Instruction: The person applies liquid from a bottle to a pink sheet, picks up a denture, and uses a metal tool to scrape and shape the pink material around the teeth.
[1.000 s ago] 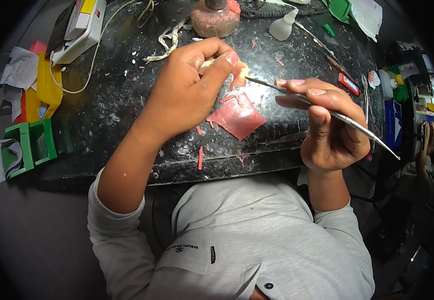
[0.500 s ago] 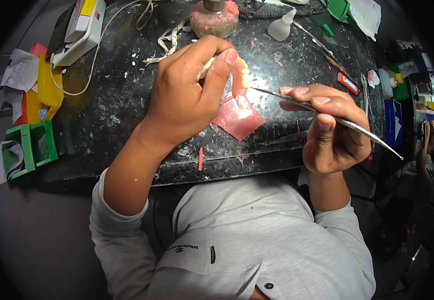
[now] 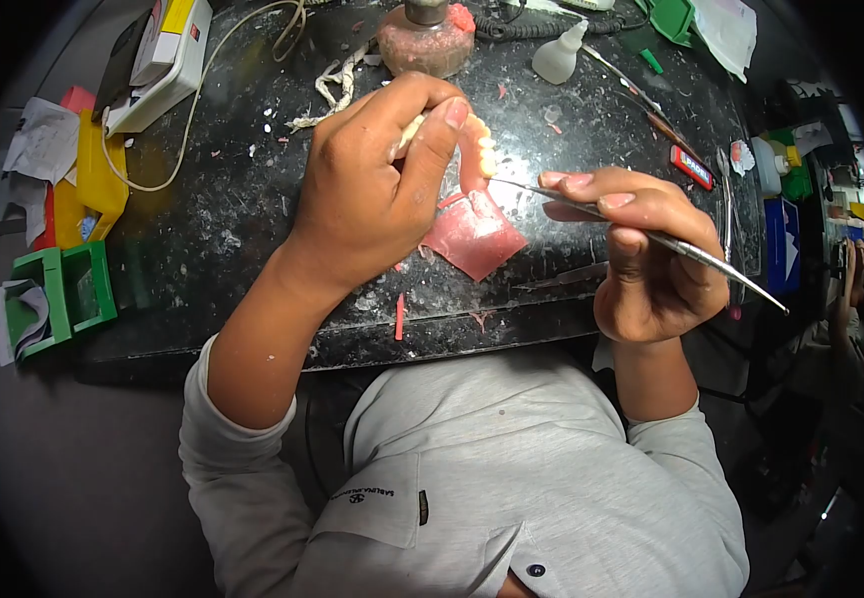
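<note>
My left hand [image 3: 377, 179] is closed around a denture [image 3: 476, 159] with a pink base and a row of pale teeth; the hand hides much of it. Between the thumb and fingers of my right hand [image 3: 656, 249] lies a thin metal dental carver [image 3: 676, 242], held like a pen. Its narrow tip reaches the edge of the denture near the end teeth, though whether it touches cannot be made out. Below the denture, a pink wax sheet [image 3: 482, 242] rests on the black table.
A glass spirit burner [image 3: 426, 45] and a small white dropper bottle [image 3: 559, 55] stand at the back. A red box [image 3: 692, 167] and slim tools lie to the right. Green trays [image 3: 63, 299] sit at the left edge; a pink wax strip [image 3: 400, 317] is near the front.
My right hand has moved slightly left with the carver, and the tip is a little lower along the denture's edge. My left hand has hardly moved.
</note>
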### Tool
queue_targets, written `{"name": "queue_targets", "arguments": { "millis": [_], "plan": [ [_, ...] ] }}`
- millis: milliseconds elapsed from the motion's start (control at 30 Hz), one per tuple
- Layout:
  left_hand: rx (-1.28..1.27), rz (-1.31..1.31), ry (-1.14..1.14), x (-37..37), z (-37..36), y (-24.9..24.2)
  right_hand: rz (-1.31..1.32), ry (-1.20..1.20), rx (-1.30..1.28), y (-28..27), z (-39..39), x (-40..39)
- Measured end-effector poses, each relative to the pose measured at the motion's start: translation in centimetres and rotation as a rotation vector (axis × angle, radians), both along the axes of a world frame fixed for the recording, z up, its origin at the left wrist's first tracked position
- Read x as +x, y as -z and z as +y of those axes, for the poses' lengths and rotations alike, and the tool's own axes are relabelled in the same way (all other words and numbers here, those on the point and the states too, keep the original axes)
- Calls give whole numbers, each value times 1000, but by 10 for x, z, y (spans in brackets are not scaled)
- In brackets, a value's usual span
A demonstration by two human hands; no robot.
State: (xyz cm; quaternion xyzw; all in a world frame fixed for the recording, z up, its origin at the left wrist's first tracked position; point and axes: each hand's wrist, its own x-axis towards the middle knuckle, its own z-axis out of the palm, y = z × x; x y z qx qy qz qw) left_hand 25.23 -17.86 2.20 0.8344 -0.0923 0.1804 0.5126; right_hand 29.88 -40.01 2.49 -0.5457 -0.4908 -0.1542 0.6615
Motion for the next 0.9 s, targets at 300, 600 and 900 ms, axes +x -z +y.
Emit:
{"name": "queue_targets", "arguments": {
  "millis": [300,600,900],
  "plan": [
    [14,-28,-21,1,0,0,-67,57,-104,-2,-3,0],
    [139,-211,-24,1,-1,-5,188,127,-245,-5,-9,-1],
    [21,-135,-33,2,-3,-2,42,129,-465,-10,-7,-2]
  ]
}}
